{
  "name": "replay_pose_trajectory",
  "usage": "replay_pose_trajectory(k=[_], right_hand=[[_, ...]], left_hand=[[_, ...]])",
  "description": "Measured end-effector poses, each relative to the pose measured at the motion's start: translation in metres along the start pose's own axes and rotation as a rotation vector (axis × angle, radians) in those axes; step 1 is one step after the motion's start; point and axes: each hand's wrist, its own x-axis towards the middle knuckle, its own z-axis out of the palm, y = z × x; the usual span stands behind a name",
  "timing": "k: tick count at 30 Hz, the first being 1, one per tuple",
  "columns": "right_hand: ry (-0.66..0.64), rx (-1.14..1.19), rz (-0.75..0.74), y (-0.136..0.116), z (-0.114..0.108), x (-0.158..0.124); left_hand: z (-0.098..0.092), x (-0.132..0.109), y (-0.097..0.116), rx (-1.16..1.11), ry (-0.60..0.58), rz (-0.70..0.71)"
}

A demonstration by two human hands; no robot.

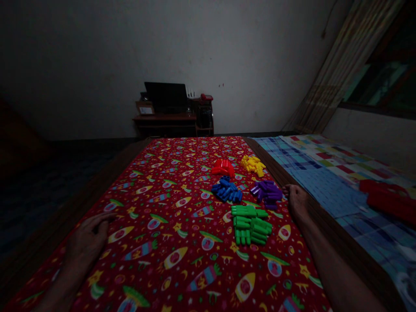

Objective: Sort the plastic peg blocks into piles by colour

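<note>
My left hand (86, 240) rests flat on the red patterned tablecloth (182, 242) near the table's left edge, fingers loosely spread, holding nothing. My right hand (297, 201) lies at the right edge of the table, fingers curled down beside the purple pieces (267, 193); I see nothing in it. Sorted piles of small plastic pieces lie on the cloth: green (251, 224) nearest me, blue (226, 190), red (222, 167) and yellow (252, 164) farther away.
A wooden table rim (328, 225) borders the cloth on the right. Beyond it lies a checked blue mat (325, 177) with a red object (390, 201). A dark desk with a monitor (169, 108) stands against the far wall. The room is dim.
</note>
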Motion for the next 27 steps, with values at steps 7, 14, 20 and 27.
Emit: replay_pose_trajectory(k=[7, 14, 20, 27], right_hand=[[-0.002, 0.001, 0.002, 0.001, 0.0, 0.0], [0.0, 0.006, 0.012, -0.001, 0.0, 0.0], [0.0, -0.167, -0.09, -0.004, -0.002, -0.004], [-0.06, -0.314, -0.255, -0.003, 0.02, 0.023]], left_hand=[[0.0, -0.001, -0.001, 0.038, 0.013, 0.034], [-0.002, -0.001, -0.002, 0.054, -0.002, 0.046], [0.0, 0.0, -0.006, 0.061, 0.012, 0.048], [-0.001, -0.001, -0.005, 0.087, 0.009, 0.059]])
